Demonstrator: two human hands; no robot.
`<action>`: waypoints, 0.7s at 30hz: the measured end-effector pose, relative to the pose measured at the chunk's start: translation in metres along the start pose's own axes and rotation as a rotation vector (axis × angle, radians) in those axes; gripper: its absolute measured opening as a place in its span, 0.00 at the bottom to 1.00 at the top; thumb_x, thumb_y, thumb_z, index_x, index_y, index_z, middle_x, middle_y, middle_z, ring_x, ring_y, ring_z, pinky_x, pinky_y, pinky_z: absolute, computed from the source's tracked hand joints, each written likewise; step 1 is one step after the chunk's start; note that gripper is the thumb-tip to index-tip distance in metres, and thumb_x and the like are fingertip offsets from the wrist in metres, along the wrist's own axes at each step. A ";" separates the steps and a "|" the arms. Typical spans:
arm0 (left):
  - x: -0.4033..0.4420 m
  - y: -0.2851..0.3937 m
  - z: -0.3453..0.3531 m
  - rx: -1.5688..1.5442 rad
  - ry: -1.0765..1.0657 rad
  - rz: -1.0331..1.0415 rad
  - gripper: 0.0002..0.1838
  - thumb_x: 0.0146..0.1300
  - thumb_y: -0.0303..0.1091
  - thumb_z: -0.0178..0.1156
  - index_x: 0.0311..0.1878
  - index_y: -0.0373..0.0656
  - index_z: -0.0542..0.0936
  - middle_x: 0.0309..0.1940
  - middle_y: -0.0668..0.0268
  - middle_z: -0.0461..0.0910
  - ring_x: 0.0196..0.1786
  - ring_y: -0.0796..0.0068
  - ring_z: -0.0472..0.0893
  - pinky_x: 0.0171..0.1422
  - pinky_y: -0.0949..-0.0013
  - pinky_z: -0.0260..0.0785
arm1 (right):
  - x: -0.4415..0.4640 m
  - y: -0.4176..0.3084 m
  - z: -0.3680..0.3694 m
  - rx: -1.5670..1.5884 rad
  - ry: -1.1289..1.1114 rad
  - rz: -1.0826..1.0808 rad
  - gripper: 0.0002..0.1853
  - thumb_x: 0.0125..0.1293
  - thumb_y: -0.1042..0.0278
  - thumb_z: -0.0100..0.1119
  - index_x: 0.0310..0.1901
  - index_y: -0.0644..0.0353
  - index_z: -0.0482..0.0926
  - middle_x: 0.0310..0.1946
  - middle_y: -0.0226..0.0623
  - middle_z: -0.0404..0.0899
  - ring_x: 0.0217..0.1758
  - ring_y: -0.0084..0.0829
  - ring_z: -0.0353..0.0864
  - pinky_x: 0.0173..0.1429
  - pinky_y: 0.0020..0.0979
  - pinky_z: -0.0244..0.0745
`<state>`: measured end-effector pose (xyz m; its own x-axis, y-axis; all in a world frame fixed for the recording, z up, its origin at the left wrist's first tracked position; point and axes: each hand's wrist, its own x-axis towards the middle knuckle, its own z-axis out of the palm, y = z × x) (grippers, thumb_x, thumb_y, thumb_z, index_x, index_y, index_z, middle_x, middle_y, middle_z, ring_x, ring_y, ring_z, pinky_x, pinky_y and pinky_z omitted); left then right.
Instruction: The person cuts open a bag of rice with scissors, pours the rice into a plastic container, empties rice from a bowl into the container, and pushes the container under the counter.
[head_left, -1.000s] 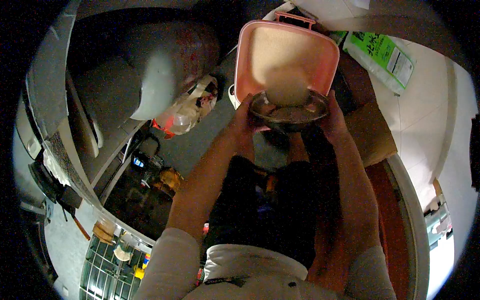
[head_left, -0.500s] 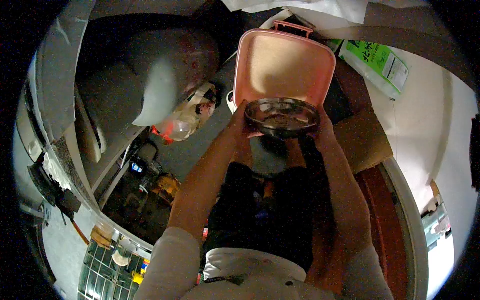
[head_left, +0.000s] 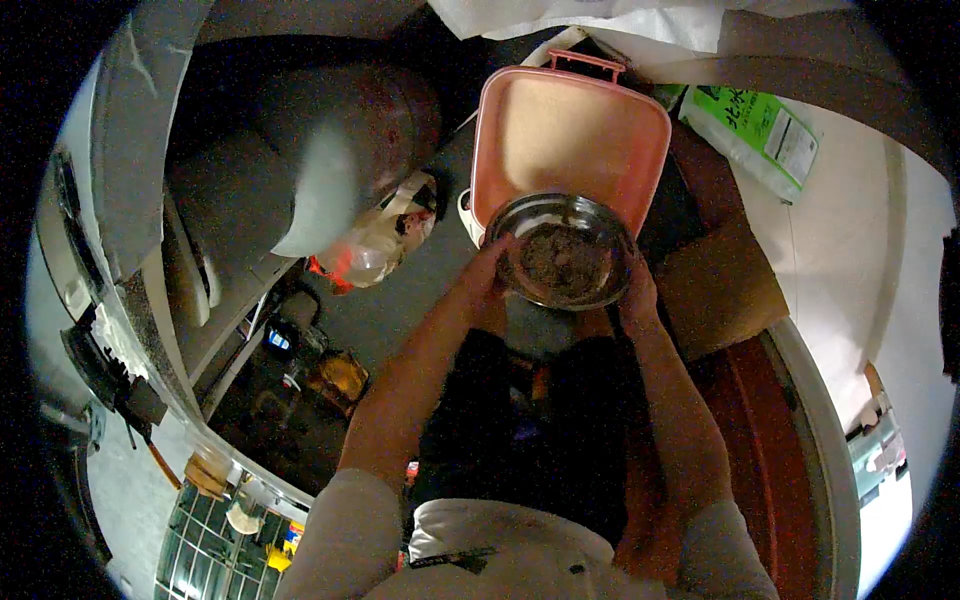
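A round shiny metal bowl (head_left: 613, 236) is held between my two hands, its inside turned up towards me. Brownish, grainy-looking matter or a reflection shows at its bottom; I cannot tell which. My left hand (head_left: 491, 268) grips the rim on the left, fingers partly hidden beneath. On the opposite side my right hand (head_left: 641, 290) closes round the rim. Just beyond the bowl stands a pink bin (head_left: 478, 150) with rounded corners and a handle at its far end. Its inside shows a smooth pale tan surface, and the bowl overlaps its near edge.
Left of the bin lies a clear plastic bag (head_left: 375, 250) with red parts. A brown cardboard piece (head_left: 725, 285) is at the right. Farther right lies a green and white plastic package (head_left: 760, 140). Dark clutter and a yellowish item (head_left: 340, 378) sit low on the left.
The bowl has tilted so that more of its inside faces me, and both hands have come slightly closer to my body with it. The bin shows no clear movement.
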<state>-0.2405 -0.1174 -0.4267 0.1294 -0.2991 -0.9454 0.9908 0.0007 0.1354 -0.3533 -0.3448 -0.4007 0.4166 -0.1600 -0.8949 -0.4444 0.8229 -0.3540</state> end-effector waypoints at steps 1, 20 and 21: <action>0.000 -0.002 -0.003 -0.012 -0.034 -0.031 0.27 0.64 0.57 0.53 0.58 0.50 0.70 0.53 0.65 0.76 0.52 0.70 0.76 0.46 0.59 0.75 | 0.000 0.000 0.001 0.051 0.002 0.025 0.26 0.71 0.54 0.43 0.66 0.58 0.62 0.63 0.37 0.66 0.65 0.34 0.65 0.69 0.37 0.58; -0.054 -0.032 0.023 0.768 0.180 0.511 0.33 0.60 0.31 0.59 0.68 0.43 0.59 0.67 0.49 0.58 0.69 0.50 0.60 0.72 0.60 0.55 | 0.027 0.003 0.077 -1.667 -0.170 -0.724 0.29 0.68 0.51 0.48 0.67 0.55 0.61 0.70 0.57 0.49 0.73 0.57 0.47 0.73 0.50 0.51; -0.054 -0.017 0.036 0.435 0.174 0.453 0.31 0.63 0.34 0.57 0.68 0.43 0.60 0.67 0.51 0.60 0.69 0.53 0.61 0.71 0.61 0.56 | 0.033 0.011 0.080 -1.659 -0.150 -0.717 0.29 0.68 0.51 0.48 0.67 0.55 0.61 0.70 0.57 0.49 0.73 0.57 0.47 0.73 0.50 0.51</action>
<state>-0.2660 -0.1357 -0.3670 0.5712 -0.2006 -0.7959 0.7348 -0.3070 0.6048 -0.2808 -0.2974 -0.4120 0.8805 -0.0781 -0.4675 -0.3701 -0.7294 -0.5753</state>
